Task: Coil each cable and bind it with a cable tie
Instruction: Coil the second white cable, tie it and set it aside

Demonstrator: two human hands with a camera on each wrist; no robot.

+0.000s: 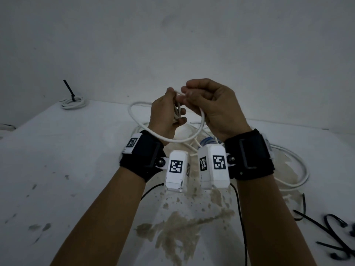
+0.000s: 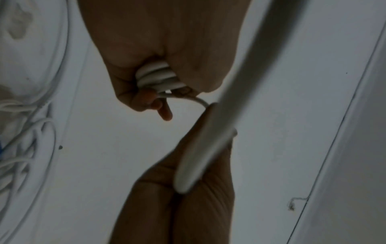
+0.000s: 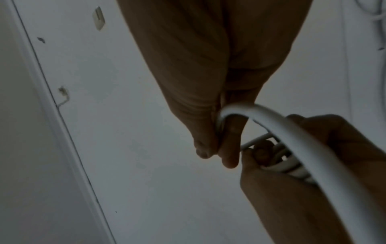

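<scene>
gripping stacked loops of white cable, left hand fingers curled round them above table; right hand pinches next strand beside it; bound coil far left.

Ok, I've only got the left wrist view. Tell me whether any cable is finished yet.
Observer: One coil lies far left on the table, bound with a black tie.
Operator: Find me the spare ties.
Observer: Black ties, blurred, lie loose at the table's near right edge.
Operator: Report the right hand's grip.
Observer: The right hand pinches the cable between thumb and finger.
</scene>
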